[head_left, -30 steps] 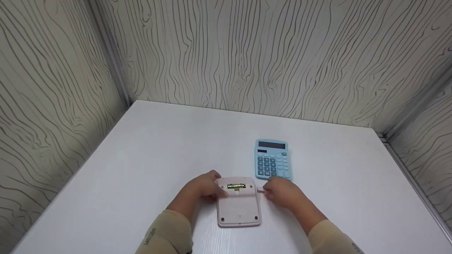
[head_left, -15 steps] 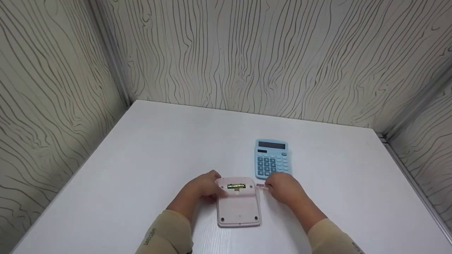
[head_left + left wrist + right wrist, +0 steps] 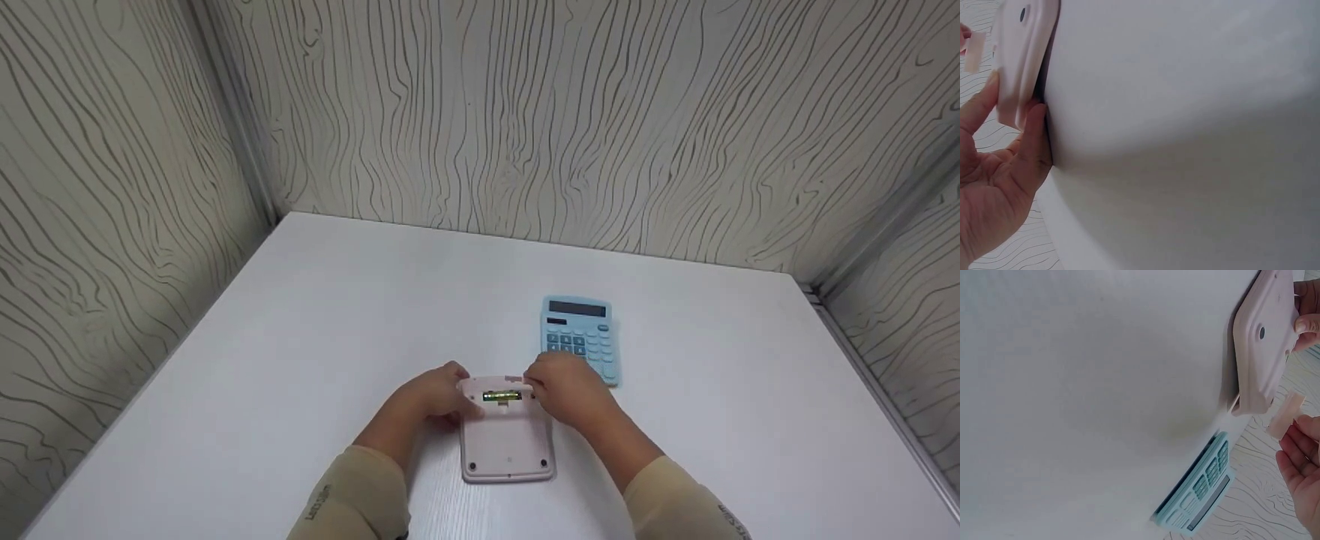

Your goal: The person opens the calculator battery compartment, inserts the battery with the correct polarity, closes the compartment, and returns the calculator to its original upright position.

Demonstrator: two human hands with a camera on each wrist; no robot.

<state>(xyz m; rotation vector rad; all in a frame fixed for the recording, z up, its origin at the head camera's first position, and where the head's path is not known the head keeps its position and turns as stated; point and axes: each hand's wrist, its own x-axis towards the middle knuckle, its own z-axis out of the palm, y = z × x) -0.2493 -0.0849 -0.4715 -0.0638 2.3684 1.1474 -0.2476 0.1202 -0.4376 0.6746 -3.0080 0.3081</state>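
Observation:
A pink calculator [image 3: 507,442] lies face down on the white table, its battery slot uncovered. Inside that slot sits a green-gold battery [image 3: 502,395]. My left hand [image 3: 435,394] grips the calculator's upper left edge, thumb on the back and fingers at the side and underneath. Between thumb and fingers, my right hand [image 3: 570,386] pinches a small pink battery cover [image 3: 1287,415]. In the head view that hand overlaps the calculator's upper right corner, with the cover close above the battery slot. The right wrist view shows the cover apart from the calculator's body.
A blue calculator [image 3: 577,322] lies face up just beyond the right hand, its lower part hidden by that hand. The white table [image 3: 360,300] runs back to a wood-grain patterned wall [image 3: 510,120], with another such wall on the left.
My right hand has moved left and slightly away from me, bringing the battery cover from beside the pink calculator to over its top end. The left hand and both calculators have stayed in place.

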